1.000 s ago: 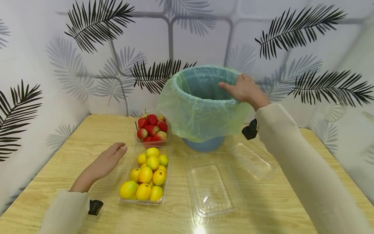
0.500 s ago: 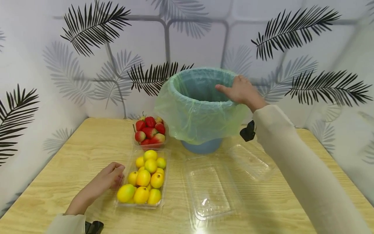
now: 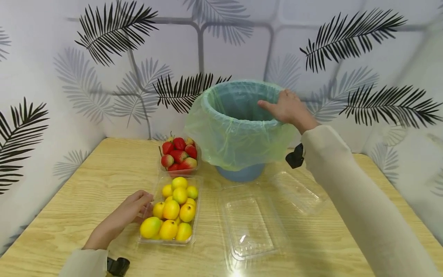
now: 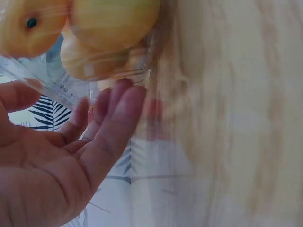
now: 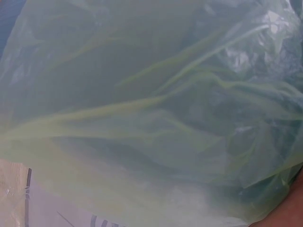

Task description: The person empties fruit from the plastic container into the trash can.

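A blue trash bin [image 3: 241, 173] stands upright at the back, lined with a pale green plastic bag [image 3: 242, 142] folded over its rim. My right hand [image 3: 288, 107] grips the rim at the right, thumb over the inner side; the right wrist view mostly shows the bag. My left hand [image 3: 128, 213] is at the left side of a clear plastic box [image 3: 194, 234] of small yellow fruits [image 3: 171, 209]. In the left wrist view, its loosely bent fingers [image 4: 116, 120] are close against the box wall; whether they press on it I cannot tell.
Behind the yellow fruits stands a clear box of strawberries [image 3: 179, 156]. A clear plastic tray [image 3: 249, 227] lies in front of the bin, and another clear piece [image 3: 297, 190] lies right of it. A patterned wall [image 3: 235, 50] closes off the back of the wooden table [image 3: 104, 177].
My left hand has come down from above the table's left part to the side of the box of yellow fruits. The right hand stays on the bin's rim.
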The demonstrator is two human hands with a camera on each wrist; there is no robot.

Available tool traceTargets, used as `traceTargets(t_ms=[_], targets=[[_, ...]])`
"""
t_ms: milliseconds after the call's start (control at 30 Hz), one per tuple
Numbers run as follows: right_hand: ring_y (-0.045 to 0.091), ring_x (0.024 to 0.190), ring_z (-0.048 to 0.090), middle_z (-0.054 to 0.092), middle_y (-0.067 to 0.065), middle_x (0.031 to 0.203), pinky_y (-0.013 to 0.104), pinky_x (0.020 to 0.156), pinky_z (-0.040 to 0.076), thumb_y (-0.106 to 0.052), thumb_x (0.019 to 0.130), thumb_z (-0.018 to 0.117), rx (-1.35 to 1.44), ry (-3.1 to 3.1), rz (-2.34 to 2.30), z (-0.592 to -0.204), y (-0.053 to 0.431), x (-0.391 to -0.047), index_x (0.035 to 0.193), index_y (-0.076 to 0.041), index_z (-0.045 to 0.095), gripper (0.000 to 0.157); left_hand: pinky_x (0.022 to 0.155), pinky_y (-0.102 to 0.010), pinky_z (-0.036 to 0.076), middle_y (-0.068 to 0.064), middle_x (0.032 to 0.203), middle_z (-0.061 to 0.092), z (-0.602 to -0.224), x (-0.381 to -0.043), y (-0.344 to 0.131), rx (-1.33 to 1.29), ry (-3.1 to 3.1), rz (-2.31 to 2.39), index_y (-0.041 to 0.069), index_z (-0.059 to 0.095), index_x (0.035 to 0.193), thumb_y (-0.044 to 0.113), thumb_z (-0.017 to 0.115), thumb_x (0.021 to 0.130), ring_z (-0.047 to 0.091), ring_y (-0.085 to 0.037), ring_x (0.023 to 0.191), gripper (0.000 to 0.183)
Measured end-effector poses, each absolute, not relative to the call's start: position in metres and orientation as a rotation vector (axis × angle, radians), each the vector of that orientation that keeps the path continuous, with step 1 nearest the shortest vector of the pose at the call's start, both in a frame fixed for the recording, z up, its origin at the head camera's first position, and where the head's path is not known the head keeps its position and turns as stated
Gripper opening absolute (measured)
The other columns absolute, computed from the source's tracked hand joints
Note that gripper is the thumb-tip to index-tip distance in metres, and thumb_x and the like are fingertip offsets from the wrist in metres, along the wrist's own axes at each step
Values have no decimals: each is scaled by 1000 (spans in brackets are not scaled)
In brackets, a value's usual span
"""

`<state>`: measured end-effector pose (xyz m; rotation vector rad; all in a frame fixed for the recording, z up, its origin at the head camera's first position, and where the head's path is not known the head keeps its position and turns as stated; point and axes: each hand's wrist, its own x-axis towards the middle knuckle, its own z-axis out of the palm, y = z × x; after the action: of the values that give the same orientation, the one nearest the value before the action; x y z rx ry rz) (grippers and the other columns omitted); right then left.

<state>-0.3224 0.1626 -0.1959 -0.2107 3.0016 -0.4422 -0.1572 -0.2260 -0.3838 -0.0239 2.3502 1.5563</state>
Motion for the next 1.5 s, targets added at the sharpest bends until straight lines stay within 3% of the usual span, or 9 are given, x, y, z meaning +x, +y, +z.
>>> traceTargets(t_ms=[133, 267, 533, 733, 900, 1200, 1500], targets=[[45, 144, -5, -9, 28, 156, 57, 117, 5, -66, 93, 27, -199, 2994, -455, -198, 164, -322, 148, 10, -6, 100, 64, -30, 51, -4, 76, 47, -382, -157, -223, -16, 2318, 1617, 1, 45, 92, 24, 39, 102, 52, -17, 75, 26], [44, 144, -5, -9, 27, 157, 57, 117, 5, -66, 93, 28, -205, 2994, -461, -199, 164, -322, 148, 10, -7, 100, 63, -28, 50, -2, 77, 47, -383, -157, -223, -10, 2280, 1682, 2, 46, 90, 21, 42, 101, 50, -14, 72, 22], [45, 144, -3, -7, 28, 156, 57, 117, 6, -65, 94, 28, -210, 3004, -444, -197, 161, -323, 148, 11, -5, 99, 76, -31, 47, 0, 93, 47, -383, -159, -223, -46, 2219, 1788, 7, 54, 89, 22, 43, 99, 46, -16, 88, 21], [45, 144, -5, -9, 27, 157, 57, 116, 5, -66, 93, 28, -204, 2995, -460, -196, 162, -324, 148, 10, -7, 99, 82, -32, 46, 6, 92, 53, -384, -161, -226, -34, 2068, 1880, 19, 62, 79, 23, 43, 99, 47, -12, 94, 28], [45, 144, -5, -9, 27, 156, 57, 117, 5, -65, 94, 28, -199, 2996, -461, -196, 162, -325, 148, 10, -8, 99, 83, -33, 49, 9, 96, 57, -384, -161, -226, 11, 1902, 1949, 23, 65, 80, 23, 44, 99, 50, -8, 95, 29], [45, 144, -6, -11, 28, 156, 56, 117, 4, -65, 94, 28, -197, 2996, -458, -193, 164, -325, 148, 10, -8, 99, 75, -30, 56, 1, 100, 58, -379, -159, -222, 40, 1652, 2032, 19, 63, 90, 20, 43, 100, 61, -12, 90, 22], [45, 144, -5, -9, 27, 157, 57, 116, 5, -66, 93, 29, -192, 2997, -460, -195, 162, -322, 149, 9, -6, 99, 73, -29, 55, 2, 95, 59, -389, -158, -224, 5, 1577, 2073, 17, 63, 87, 17, 43, 99, 58, -11, 86, 23]])
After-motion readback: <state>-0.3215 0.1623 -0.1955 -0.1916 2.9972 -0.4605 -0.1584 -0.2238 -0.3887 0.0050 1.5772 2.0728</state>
